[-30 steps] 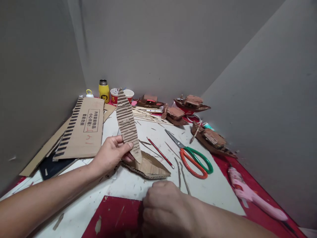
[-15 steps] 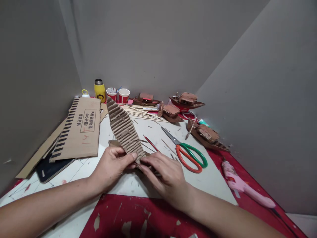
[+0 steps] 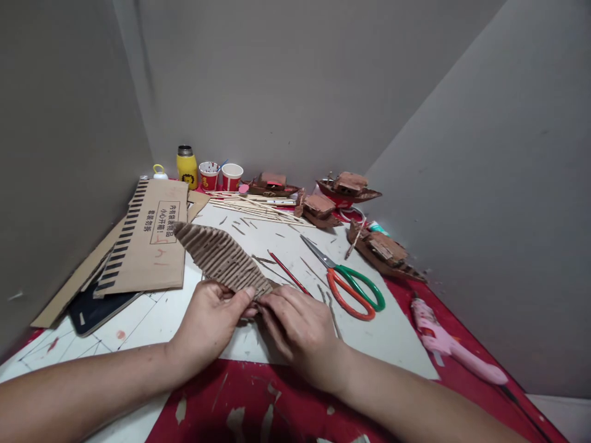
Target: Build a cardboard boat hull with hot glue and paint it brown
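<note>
A leaf-shaped piece of corrugated cardboard (image 3: 221, 255), ridged side up, slants away to the upper left above the white board. My left hand (image 3: 210, 323) pinches its near part, thumb on top and fingers beneath. At the pointed near end, my right hand (image 3: 300, 332) closes its fingertips on the cardboard; the fingertips are partly hidden. Just beyond my hands lies a red pencil (image 3: 289, 271). Scissors (image 3: 344, 280) with one orange and one green handle rest to the right of it, blades spread a little.
Flat cardboard sheets (image 3: 152, 264) lie at left over a dark tablet-like object (image 3: 101, 312). Wooden sticks (image 3: 258, 209), paper cups (image 3: 231, 177) and a yellow bottle (image 3: 186, 167) stand or lie at the back. Several brown model boats (image 3: 388, 251) and a pink glue gun (image 3: 455, 347) are at right.
The cardboard piece's far tip has swung down and to the left. My hands have stayed in nearly the same place, still on its near end.
</note>
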`<state>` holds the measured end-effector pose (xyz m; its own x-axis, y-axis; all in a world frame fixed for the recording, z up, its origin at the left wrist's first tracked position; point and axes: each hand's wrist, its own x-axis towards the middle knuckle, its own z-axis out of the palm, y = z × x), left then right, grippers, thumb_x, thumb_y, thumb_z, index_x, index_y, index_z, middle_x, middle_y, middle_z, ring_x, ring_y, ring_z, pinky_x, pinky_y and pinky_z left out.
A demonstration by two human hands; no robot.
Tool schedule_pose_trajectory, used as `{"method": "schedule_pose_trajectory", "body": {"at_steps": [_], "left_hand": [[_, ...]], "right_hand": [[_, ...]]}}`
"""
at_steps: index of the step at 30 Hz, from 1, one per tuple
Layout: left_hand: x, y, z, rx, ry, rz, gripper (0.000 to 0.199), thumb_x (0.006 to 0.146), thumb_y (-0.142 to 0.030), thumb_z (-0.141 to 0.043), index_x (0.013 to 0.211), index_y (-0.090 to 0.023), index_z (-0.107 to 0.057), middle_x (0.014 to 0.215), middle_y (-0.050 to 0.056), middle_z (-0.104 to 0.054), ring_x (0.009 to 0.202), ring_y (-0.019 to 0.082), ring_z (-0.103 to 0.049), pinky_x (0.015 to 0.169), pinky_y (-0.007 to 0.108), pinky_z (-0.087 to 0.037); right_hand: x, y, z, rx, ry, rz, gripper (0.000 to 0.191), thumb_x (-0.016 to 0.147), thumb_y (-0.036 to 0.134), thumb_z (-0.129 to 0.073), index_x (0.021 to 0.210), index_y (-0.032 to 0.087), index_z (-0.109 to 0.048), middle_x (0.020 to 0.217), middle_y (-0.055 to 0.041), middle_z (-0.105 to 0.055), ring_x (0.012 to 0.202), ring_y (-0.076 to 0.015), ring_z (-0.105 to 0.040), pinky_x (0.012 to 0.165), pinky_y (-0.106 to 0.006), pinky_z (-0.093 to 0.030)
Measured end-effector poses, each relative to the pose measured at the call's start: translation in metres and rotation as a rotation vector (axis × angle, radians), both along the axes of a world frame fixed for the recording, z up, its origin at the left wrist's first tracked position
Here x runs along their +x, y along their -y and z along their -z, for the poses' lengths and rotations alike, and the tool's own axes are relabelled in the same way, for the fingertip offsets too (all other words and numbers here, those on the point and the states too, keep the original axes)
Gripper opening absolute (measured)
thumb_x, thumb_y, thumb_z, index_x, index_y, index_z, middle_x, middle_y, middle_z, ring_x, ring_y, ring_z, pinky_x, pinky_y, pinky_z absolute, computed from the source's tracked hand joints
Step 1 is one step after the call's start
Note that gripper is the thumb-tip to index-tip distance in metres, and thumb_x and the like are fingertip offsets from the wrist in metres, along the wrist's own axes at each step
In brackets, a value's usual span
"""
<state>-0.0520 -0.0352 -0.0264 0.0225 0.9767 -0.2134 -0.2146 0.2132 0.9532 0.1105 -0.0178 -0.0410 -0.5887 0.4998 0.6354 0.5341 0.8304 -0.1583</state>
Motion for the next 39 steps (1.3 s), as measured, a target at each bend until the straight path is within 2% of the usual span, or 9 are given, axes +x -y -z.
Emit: {"method": "schedule_pose_trajectory", "body": {"at_steps": [7,10,13,18,22,26,29,33,39], "left_hand": [[-0.004,-0.007,-0.009,-0.020,0.077,-0.034,0.027,0.071,-0.036,-0.076,0.074,-0.010,-0.070,0.067,0.006,-0.074,0.057,0.014,-0.067,0.060,0.022,-0.058],[-0.007,-0.009,-0.015,0.006,0.076,-0.082,0.026,0.073,-0.035,-0.075,0.081,-0.010,-0.071,0.068,0.006,-0.074,0.062,0.016,-0.070,0.063,0.022,-0.058],[-0.007,-0.007,-0.016,0.052,0.016,-0.091,0.021,0.074,-0.032,-0.073,0.079,-0.011,-0.071,0.069,0.005,-0.074,0.062,0.015,-0.069,0.063,0.022,-0.058],[-0.005,-0.002,-0.011,0.122,-0.203,-0.014,0.018,0.080,-0.029,-0.063,0.070,-0.015,-0.068,0.064,0.002,-0.071,0.060,0.015,-0.066,0.058,0.022,-0.054],[-0.006,0.003,-0.010,0.288,-0.516,0.008,0.013,0.081,-0.023,-0.059,0.076,-0.018,-0.070,0.079,0.001,-0.076,0.076,0.017,-0.069,0.075,0.026,-0.054],[-0.006,0.005,-0.004,0.381,-0.704,0.008,0.015,0.081,-0.024,-0.057,0.081,-0.019,-0.071,0.084,0.002,-0.076,0.084,0.020,-0.069,0.083,0.030,-0.053],[-0.003,0.005,0.000,0.459,-0.733,0.033,0.015,0.081,-0.021,-0.054,0.075,-0.019,-0.068,0.082,0.003,-0.075,0.084,0.020,-0.068,0.087,0.032,-0.052],[0.001,0.005,-0.002,0.474,-0.704,0.047,0.015,0.080,-0.018,-0.052,0.073,-0.021,-0.065,0.077,0.002,-0.073,0.079,0.018,-0.068,0.081,0.029,-0.053],[-0.004,0.003,0.003,0.436,-0.820,0.140,0.019,0.084,-0.027,-0.052,0.092,-0.023,-0.070,0.090,0.002,-0.075,0.097,0.021,-0.068,0.091,0.032,-0.052]], "right_hand": [[0.009,0.001,-0.005,-0.058,-0.139,-0.239,0.017,0.087,0.005,-0.053,0.100,0.014,-0.059,0.080,-0.0084,-0.066,0.071,-0.0171,-0.058,0.061,-0.029,-0.050],[0.015,-0.002,-0.015,-0.110,-0.329,-0.124,0.021,0.085,0.003,-0.057,0.101,0.017,-0.060,0.080,-0.0059,-0.065,0.070,-0.0160,-0.059,0.061,-0.027,-0.049],[0.017,-0.008,-0.020,-0.191,-0.342,-0.013,0.015,0.086,0.009,-0.060,0.100,0.016,-0.063,0.077,-0.0054,-0.063,0.067,-0.0152,-0.059,0.058,-0.026,-0.048],[0.014,-0.013,-0.009,-0.259,-0.251,-0.022,0.015,0.086,0.015,-0.063,0.101,0.012,-0.066,0.071,-0.0044,-0.061,0.060,-0.0134,-0.058,0.054,-0.024,-0.046],[0.011,-0.011,-0.005,-0.293,-0.228,0.004,0.011,0.087,0.015,-0.059,0.094,0.012,-0.067,0.070,-0.0047,-0.063,0.060,-0.0135,-0.059,0.055,-0.024,-0.046],[0.009,-0.009,-0.007,-0.338,-0.219,0.016,0.009,0.085,0.014,-0.058,0.084,0.014,-0.067,0.065,-0.0030,-0.063,0.055,-0.0118,-0.058,0.053,-0.021,-0.045],[0.008,-0.010,-0.003,-0.311,-0.202,0.040,0.011,0.084,0.012,-0.057,0.077,0.014,-0.066,0.061,-0.0020,-0.061,0.052,-0.0110,-0.056,0.051,-0.021,-0.043],[0.008,-0.011,0.002,-0.231,-0.178,0.034,0.014,0.085,0.013,-0.055,0.077,0.013,-0.066,0.061,-0.0035,-0.061,0.052,-0.0122,-0.054,0.051,-0.023,-0.042],[0.006,-0.006,-0.004,-0.305,-0.241,0.038,0.014,0.083,0.012,-0.057,0.075,0.014,-0.067,0.059,-0.0030,-0.065,0.051,-0.0112,-0.058,0.052,-0.021,-0.044]]}}
